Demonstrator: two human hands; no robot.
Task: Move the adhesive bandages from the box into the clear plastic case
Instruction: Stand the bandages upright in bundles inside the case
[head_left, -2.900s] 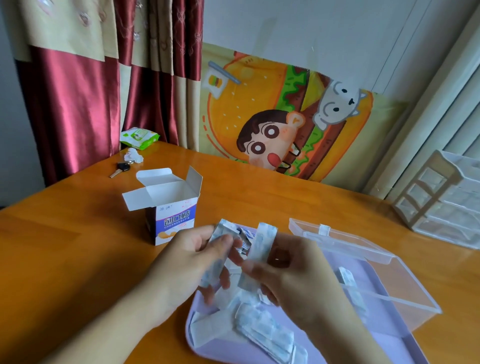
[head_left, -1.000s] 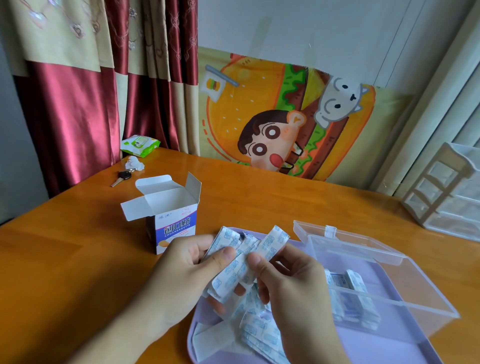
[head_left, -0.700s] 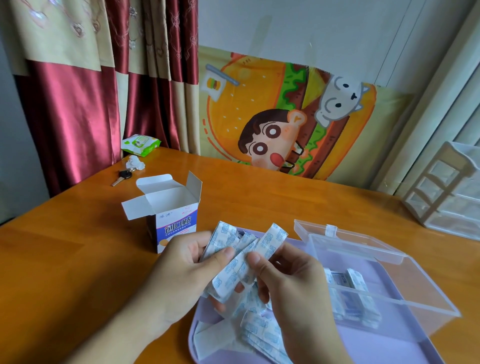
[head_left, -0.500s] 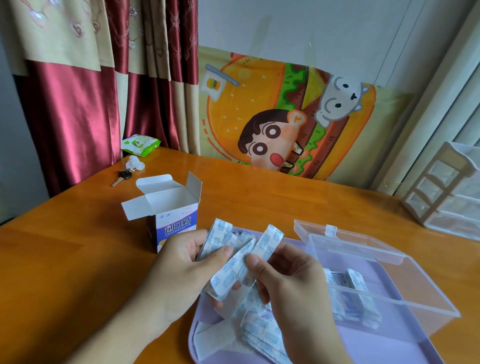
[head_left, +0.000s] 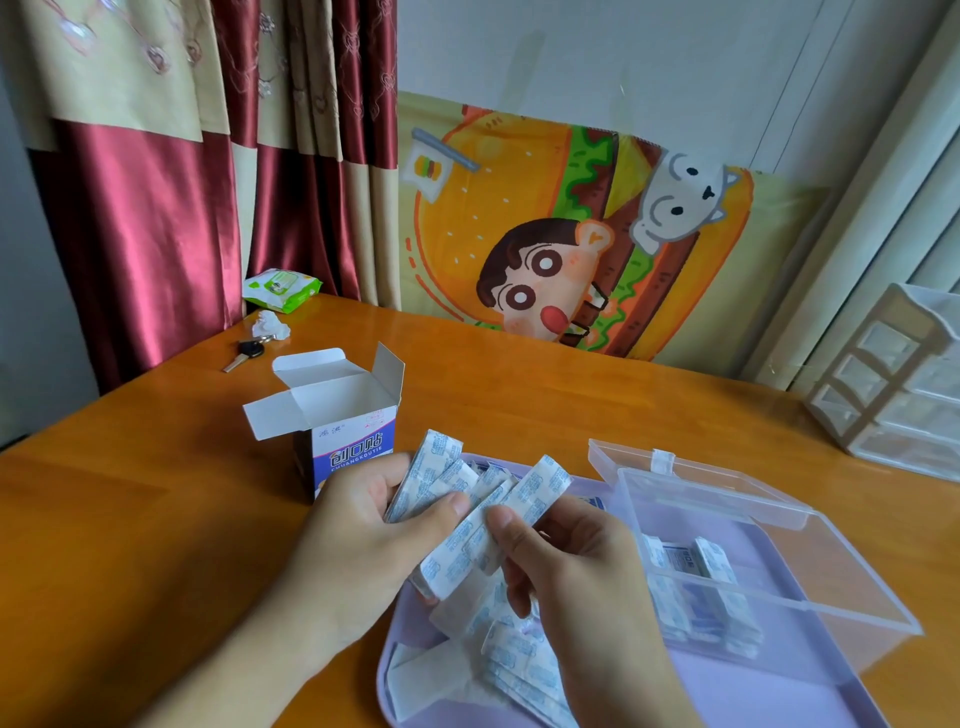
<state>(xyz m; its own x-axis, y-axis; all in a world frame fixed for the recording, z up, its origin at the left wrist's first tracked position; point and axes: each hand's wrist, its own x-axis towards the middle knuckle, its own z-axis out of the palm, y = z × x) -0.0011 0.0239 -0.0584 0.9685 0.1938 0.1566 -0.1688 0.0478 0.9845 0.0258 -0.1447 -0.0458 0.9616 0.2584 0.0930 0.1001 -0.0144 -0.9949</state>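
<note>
Head view looks down on a glossy orange wooden worktop (head_left: 519, 400). Both hands hold a fanned bunch of bandages (head_left: 470, 514), flat paper-wrapped strips, white with blue print too small to read: the left hand (head_left: 363, 540) grips the bunch with thumb on top and fingers curled beneath, and the right hand (head_left: 566, 566) pinches one strip at its lower half. More loose bandages (head_left: 509, 660) lie heaped on a smooth lilac tray (head_left: 779, 691) below the hands. On the tray's right side sits the clear case (head_left: 769, 582), a hard rectangular plastic box with its lid tipped back, holding several bandages. Left of the hands stands the cardboard box (head_left: 343, 421), top flaps open, its blue-and-white front reading "CHUANGKOUTIE" under Chinese characters. A key (head_left: 244, 353) and a green packet (head_left: 280, 283) lie at the far edge.
</note>
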